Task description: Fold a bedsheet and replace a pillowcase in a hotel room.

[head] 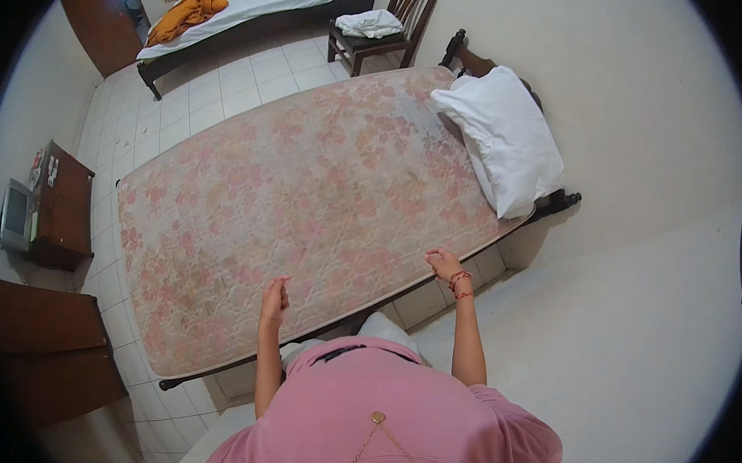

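Before me is a bare mattress (298,191) with a faded pink floral print, lying on a dark wooden bed frame (241,363). My left hand (275,299) is over the near side of the mattress, its fingers loosely bent and nothing seen in them. Further right, my right hand (444,264) hovers at the mattress's near edge, empty, with fingers slightly curled and red string bracelets at the wrist. Whether either hand touches the mattress, I cannot tell. A white pillow (505,144) leans at the headboard (478,62) end.
A wooden chair (379,44) with folded white cloth (369,23) stands beyond the bed. Past it, another bed (250,15) bears an orange cloth (191,17). A small television (17,210), a wooden cabinet (65,206) and brown furniture (49,348) line the left. Wall lies close right.
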`<state>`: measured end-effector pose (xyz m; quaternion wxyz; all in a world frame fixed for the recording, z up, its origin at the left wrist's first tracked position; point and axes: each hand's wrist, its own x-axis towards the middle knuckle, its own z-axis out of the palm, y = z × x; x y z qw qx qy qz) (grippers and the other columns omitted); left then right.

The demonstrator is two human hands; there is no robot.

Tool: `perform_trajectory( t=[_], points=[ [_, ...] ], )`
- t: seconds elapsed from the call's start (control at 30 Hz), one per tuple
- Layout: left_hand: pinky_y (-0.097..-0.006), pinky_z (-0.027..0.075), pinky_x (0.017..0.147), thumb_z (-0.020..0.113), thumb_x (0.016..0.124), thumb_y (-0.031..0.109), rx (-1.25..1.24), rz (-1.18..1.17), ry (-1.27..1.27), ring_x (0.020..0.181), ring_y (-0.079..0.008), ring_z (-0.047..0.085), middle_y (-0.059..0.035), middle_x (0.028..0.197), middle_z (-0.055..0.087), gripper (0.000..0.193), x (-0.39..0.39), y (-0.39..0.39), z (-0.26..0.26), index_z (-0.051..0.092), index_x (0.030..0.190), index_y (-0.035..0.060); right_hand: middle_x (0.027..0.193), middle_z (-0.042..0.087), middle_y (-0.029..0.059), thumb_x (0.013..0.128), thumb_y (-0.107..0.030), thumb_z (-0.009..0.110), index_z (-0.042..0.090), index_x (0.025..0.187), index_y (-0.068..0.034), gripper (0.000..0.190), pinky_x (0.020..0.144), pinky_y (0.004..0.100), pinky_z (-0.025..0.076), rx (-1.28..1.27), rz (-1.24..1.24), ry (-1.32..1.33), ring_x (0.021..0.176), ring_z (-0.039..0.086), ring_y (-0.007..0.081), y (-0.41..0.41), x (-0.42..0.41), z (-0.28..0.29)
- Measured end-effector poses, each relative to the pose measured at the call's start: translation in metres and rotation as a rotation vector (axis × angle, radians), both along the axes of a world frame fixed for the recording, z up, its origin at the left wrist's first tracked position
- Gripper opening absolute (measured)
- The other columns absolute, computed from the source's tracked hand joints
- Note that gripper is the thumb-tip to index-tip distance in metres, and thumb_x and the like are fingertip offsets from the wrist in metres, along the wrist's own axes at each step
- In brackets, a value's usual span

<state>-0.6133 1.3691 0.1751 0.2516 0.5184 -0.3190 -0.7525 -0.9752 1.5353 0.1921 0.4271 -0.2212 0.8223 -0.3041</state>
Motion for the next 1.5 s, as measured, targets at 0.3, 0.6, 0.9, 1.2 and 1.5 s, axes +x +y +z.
perform_trajectory(
  t=[0.3, 0.6, 0.9, 1.2, 1.5],
  points=[
    [-0.0190, 0.026, 0.039, 0.042, 0.081, 0.020, -0.042, -0.165, -0.113, 0.041, -0.0052, 0.031, 0.0036, 0.053, 0.035, 0.018, -0.090, 0.005, 0.006, 0.053, 0.088, 0.0076, 0.058, 0.054, 0.0064, 0.072, -0.030, 0.055, 0.051, 0.097, -0.007, 0.034, 0.047, 0.0239, 0.041, -0.058, 0.025, 0.064, 0.051, 0.052, 0.0112, 0.013, -0.093, 0.006],
    [-0.0197, 0.030, 0.043, 0.042, 0.080, 0.022, -0.074, -0.458, -0.243, 0.046, -0.0062, 0.035, 0.0022, 0.058, 0.042, 0.021, -0.155, -0.008, 0.003, 0.053, 0.089, 0.0071, 0.061, 0.052, 0.0048, 0.075, -0.029, 0.053, 0.047, 0.101, -0.004, 0.036, 0.044, 0.0215, 0.041, -0.156, -0.142, -0.226, 0.046, 0.049, 0.0096, 0.028, -0.124, 0.009],
    [-0.0193, 0.031, 0.043, 0.043, 0.079, 0.022, -0.056, -0.301, -0.142, 0.045, -0.0066, 0.035, 0.0020, 0.058, 0.041, 0.019, -0.296, -0.007, -0.015, 0.055, 0.087, 0.0086, 0.066, 0.052, 0.0047, 0.076, -0.029, 0.053, 0.047, 0.100, -0.005, 0.035, 0.045, 0.0204, 0.042, -0.132, -0.154, -0.202, 0.047, 0.049, 0.0091, 0.039, -0.269, 0.018],
    [-0.0190, 0.032, 0.043, 0.041, 0.081, 0.020, -0.056, -0.160, 0.127, 0.046, -0.0055, 0.037, 0.0033, 0.056, 0.040, 0.019, -0.500, 0.040, 0.005, 0.053, 0.087, 0.0071, 0.067, 0.055, 0.0085, 0.075, -0.030, 0.053, 0.048, 0.097, -0.003, 0.035, 0.052, 0.0233, 0.044, -0.157, 0.010, -0.119, 0.056, 0.054, 0.0122, 0.031, -0.453, 0.012],
    [-0.0193, 0.033, 0.049, 0.040, 0.081, 0.018, -0.074, -0.297, 0.035, 0.051, -0.0058, 0.036, 0.0042, 0.059, 0.038, 0.018, -0.632, 0.069, 0.016, 0.053, 0.088, 0.0076, 0.071, 0.058, 0.0099, 0.074, -0.032, 0.053, 0.051, 0.096, -0.007, 0.034, 0.061, 0.0261, 0.043, -0.207, 0.051, 0.147, 0.065, 0.055, 0.0171, 0.041, -0.582, -0.015]
  ],
)
